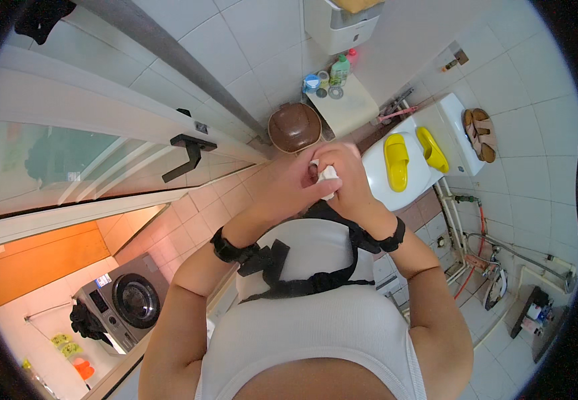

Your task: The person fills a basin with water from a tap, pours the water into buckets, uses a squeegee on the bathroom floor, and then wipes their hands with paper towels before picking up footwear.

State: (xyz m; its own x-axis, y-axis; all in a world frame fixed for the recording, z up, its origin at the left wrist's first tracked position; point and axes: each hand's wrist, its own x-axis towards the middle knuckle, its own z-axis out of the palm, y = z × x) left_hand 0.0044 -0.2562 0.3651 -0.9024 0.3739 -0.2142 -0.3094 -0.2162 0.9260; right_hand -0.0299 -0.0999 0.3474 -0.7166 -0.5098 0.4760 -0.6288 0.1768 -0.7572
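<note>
Both hands meet in front of my body around a crumpled white piece of tissue [328, 175]. My right hand [351, 179] is closed, with the tissue showing between its fingers and thumb. My left hand [286, 185] is pressed against it from the other side, its fingers curled at the tissue's edge. Part of the tissue is hidden by the fingers. Black straps circle both wrists. Beyond the hands, a brown lidded bin [295, 127] stands on the floor.
Yellow slippers [397, 162] lie on the white toilet lid [377, 175] to the right. A small cabinet [352, 107] holds bottles and jars. The glass door [89, 163], with a black handle [192, 153], spans the left. Past it is a washing machine [119, 303].
</note>
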